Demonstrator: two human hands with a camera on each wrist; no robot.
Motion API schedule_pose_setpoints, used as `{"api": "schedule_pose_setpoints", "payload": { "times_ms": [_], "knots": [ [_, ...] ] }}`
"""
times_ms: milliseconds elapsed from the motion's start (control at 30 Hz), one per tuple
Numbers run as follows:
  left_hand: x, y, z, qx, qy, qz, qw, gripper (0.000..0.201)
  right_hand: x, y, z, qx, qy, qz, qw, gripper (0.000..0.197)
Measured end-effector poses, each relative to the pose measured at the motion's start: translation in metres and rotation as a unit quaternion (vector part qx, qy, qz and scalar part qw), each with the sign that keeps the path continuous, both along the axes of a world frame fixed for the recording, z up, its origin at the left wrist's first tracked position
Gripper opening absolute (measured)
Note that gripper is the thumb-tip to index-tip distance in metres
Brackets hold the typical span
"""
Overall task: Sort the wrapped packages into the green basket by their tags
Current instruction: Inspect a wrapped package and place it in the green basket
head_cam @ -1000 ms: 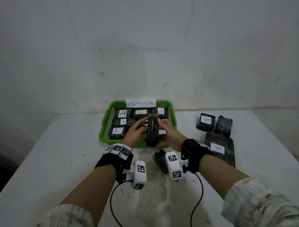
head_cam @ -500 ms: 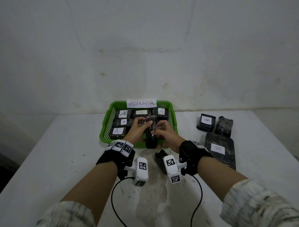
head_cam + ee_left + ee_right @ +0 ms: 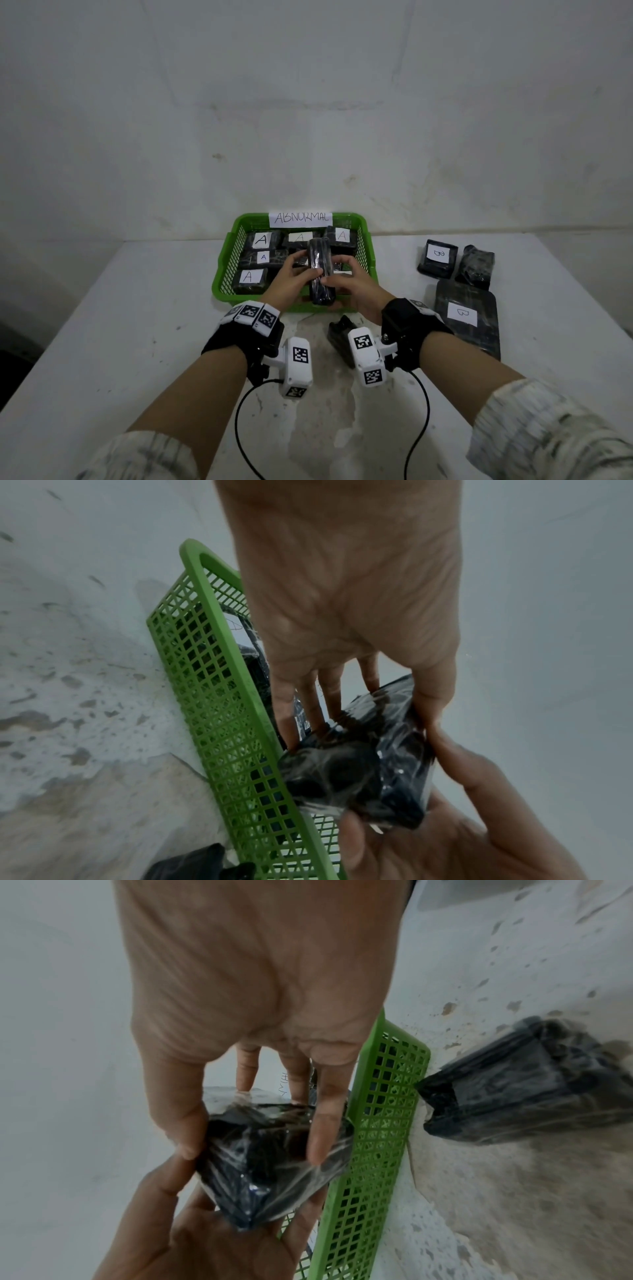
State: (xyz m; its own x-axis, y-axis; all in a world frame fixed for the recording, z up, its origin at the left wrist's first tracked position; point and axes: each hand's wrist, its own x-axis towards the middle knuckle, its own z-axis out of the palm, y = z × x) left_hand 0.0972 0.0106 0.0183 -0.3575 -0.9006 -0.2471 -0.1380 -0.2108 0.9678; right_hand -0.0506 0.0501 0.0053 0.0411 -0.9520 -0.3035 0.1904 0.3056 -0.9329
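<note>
Wrapped package (image 3: 320,272), a dark oblong bundle in glossy film, is held lengthwise over the near rim of the green basket (image 3: 224,270), which sits at the far middle of the table (image 3: 137,325). The left hand (image 3: 291,279) grips its left side, fingers curled beneath and thumb on top; the right hand (image 3: 352,286) grips the right side likewise. No tag shows on the upward face, so the likely step is to rotate the package until its label can be read. Turn it slowly about its long axis, keeping one hand's fingers closed while the other shifts, since the film looks slippery. The A-tagged packages (image 3: 248,275) fill most of the basket under the ABNORMAL sign (image 3: 300,218); B-tagged packages (image 3: 462,312) lie along the table's right side. Confirm the letter before lowering. Another dark package (image 3: 337,337) waits near the wrists.
</note>
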Motion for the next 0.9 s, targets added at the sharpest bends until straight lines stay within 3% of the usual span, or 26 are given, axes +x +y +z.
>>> {"api": "schedule_pose_setpoints", "payload": {
  "times_ms": [267, 367, 533, 600, 767, 900],
  "knots": [
    [0.002, -0.002, -0.004, 0.024, 0.027, 0.012, 0.999, 0.059, -0.002, 0.001, 0.001, -0.007, 0.012, 0.010, 1.000, 0.061],
    [0.002, -0.003, -0.005, 0.028, 0.034, 0.018, 0.999, 0.059, -0.003, 0.000, -0.002, -0.005, 0.000, 0.009, 1.000, 0.075],
    [0.003, -0.004, -0.011, 0.046, 0.048, 0.021, 0.998, 0.060, -0.002, -0.003, -0.011, -0.020, 0.062, 0.009, 0.998, 0.098],
    [0.004, -0.005, -0.012, 0.035, 0.067, 0.051, 0.996, 0.051, -0.002, -0.004, -0.012, -0.016, 0.047, -0.008, 0.999, 0.092],
    [0.010, -0.008, -0.011, 0.006, 0.094, 0.070, 0.993, 0.023, -0.001, -0.008, -0.016, 0.013, -0.019, -0.075, 0.997, 0.049],
    [0.010, -0.006, -0.011, 0.035, 0.082, 0.062, 0.994, 0.027, -0.005, -0.012, -0.017, 0.018, -0.098, -0.140, 0.985, 0.030]
  ]
}}
